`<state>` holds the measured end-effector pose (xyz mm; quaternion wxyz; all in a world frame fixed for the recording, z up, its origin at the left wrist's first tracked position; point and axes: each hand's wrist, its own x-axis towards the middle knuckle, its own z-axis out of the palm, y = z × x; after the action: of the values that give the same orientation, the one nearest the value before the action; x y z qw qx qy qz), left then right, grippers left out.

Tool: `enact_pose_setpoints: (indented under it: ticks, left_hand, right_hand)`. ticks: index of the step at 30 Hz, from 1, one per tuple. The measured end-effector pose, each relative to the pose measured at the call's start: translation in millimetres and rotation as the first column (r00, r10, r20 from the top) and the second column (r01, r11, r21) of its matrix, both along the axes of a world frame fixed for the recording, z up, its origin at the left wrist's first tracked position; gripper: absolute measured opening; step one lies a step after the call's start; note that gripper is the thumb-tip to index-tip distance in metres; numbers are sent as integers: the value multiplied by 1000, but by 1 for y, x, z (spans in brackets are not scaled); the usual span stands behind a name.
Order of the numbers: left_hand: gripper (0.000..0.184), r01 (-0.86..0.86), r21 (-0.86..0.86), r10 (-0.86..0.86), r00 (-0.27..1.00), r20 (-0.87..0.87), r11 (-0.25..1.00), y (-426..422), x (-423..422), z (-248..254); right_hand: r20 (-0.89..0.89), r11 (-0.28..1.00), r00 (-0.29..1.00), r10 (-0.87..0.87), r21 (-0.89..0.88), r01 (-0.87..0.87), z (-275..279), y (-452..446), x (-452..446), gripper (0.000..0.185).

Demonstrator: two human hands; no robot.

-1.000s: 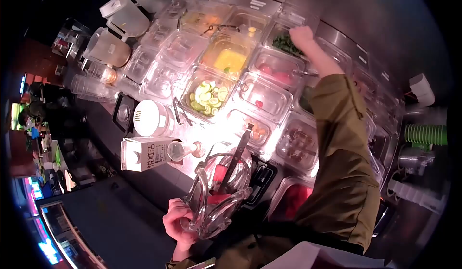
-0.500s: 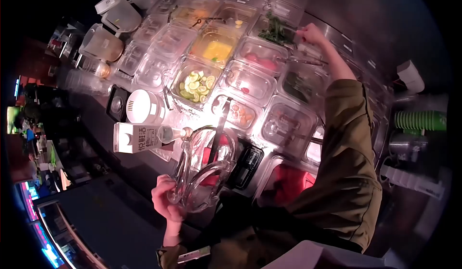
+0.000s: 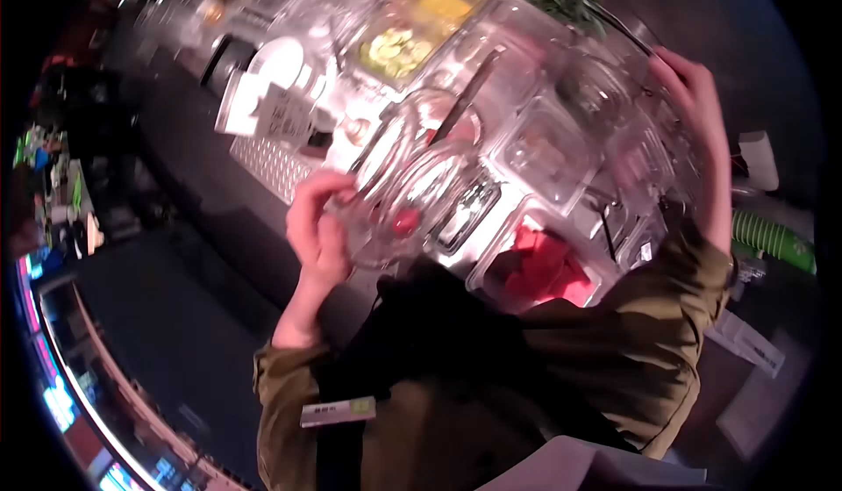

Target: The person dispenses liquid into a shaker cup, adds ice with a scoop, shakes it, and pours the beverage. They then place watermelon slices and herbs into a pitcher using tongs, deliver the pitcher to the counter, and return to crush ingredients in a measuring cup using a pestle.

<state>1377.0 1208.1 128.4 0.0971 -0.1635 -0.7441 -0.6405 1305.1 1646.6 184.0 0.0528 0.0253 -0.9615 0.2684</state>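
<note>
My left hand [image 3: 320,228] is closed at the side of a clear jug [image 3: 386,241] with looped clear handles. Red pieces [image 3: 405,222] show through its wall, and a dark flat stick [image 3: 469,92] slants up from its mouth. At the upper right, my right hand [image 3: 688,87] is closed around the end of dark tongs [image 3: 624,30]. The tips of the tongs reach green leaves [image 3: 566,1]; whether they grip any is too blurred to tell.
Clear tubs hold lime slices [image 3: 396,52], yellow liquid [image 3: 445,4] and red pieces [image 3: 548,267]. A white carton [image 3: 281,112] and a white round container [image 3: 276,59] stand left of the jug. Stacked green cups [image 3: 774,241] are at far right.
The view has tilted and shifted, moving the tubs up and right. My right hand has drawn back from the leaf tub, exposing more of the tongs. My left hand still holds the jug.
</note>
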Motion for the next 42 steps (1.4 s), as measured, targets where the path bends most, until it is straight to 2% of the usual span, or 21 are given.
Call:
enact_pose_setpoints:
  ticks: [3,7,8,11,14,16,18,19,21,23,25,27,29,33,35,36,37,39,40,41,42]
  left_hand:
    - [38,46,32,-42,993,-110,998,0,-5,-3]
    - [43,59,96,-57,998,-25,994,1,-8,-2]
    - [48,56,92,-52,998,-39,994,1,-9,-3]
    - [65,132,132,-139,989,48,983,-2,-6,-1]
    - [55,147,193,-149,989,-2,970,2,-6,3]
    - [51,90,-103,-95,994,-46,991,4,-4,12]
    - [44,10,-354,-63,988,-139,935,14,-1,28]
    - [32,-61,-348,9,989,-149,935,24,0,29]
    - [22,-22,-330,10,999,-38,944,25,-2,28]
    - [17,30,-71,-22,993,113,997,26,-2,23]
    - [12,63,-23,-58,983,174,998,27,4,36]
    - [11,72,-35,-65,981,182,997,24,17,42]
    - [11,49,-40,-46,994,95,998,4,31,43]
    - [11,-153,51,152,988,16,987,-39,82,72]
    - [16,-77,115,79,997,-9,990,-90,102,65]
    - [18,-85,166,81,996,31,982,-108,117,64]
    - [20,-101,215,87,994,72,971,-123,130,63]
    - [19,-159,277,134,985,108,948,-154,155,53]
    - [19,-203,300,170,976,134,932,-168,167,47]
    - [15,-221,236,193,971,138,946,-182,180,41]
    - [15,-188,152,172,979,113,970,-198,191,32]
  right_hand:
    - [-101,979,975,198,74,-191,41,-44,73,31]
    - [-7,879,884,467,105,-464,75,-105,110,26]
    - [-65,849,852,519,149,-506,69,-116,111,25]
    - [-45,746,829,558,465,-477,58,-159,104,30]
    - [-85,644,785,614,628,-436,33,-192,93,34]
    - [-111,657,795,596,637,-404,36,-193,97,35]
    - [-120,703,841,528,618,-353,52,-184,116,39]
    - [-116,733,878,465,607,-308,64,-172,131,41]
    - [-115,871,956,268,452,-190,78,-147,172,41]
    - [-20,957,1000,14,289,-8,67,-120,221,39]
    - [123,928,980,-159,358,105,20,-106,264,40]
    - [96,887,989,-113,458,57,-37,-113,289,43]
    - [222,855,964,-147,519,11,-72,-132,299,44]
    - [-10,844,996,-84,530,77,-136,-141,311,54]
    - [-131,800,983,-130,572,182,-129,-150,317,55]
    - [-114,853,962,-250,444,274,-103,-152,323,57]
    - [-315,822,894,-319,378,427,-77,-161,336,53]
    - [-626,422,529,-573,329,845,-138,-118,379,44]
    - [-176,451,517,-838,308,837,-165,-86,397,38]
    - [330,474,380,-864,283,834,-184,-60,412,32]
    - [566,460,459,-685,-153,875,-191,-52,423,30]
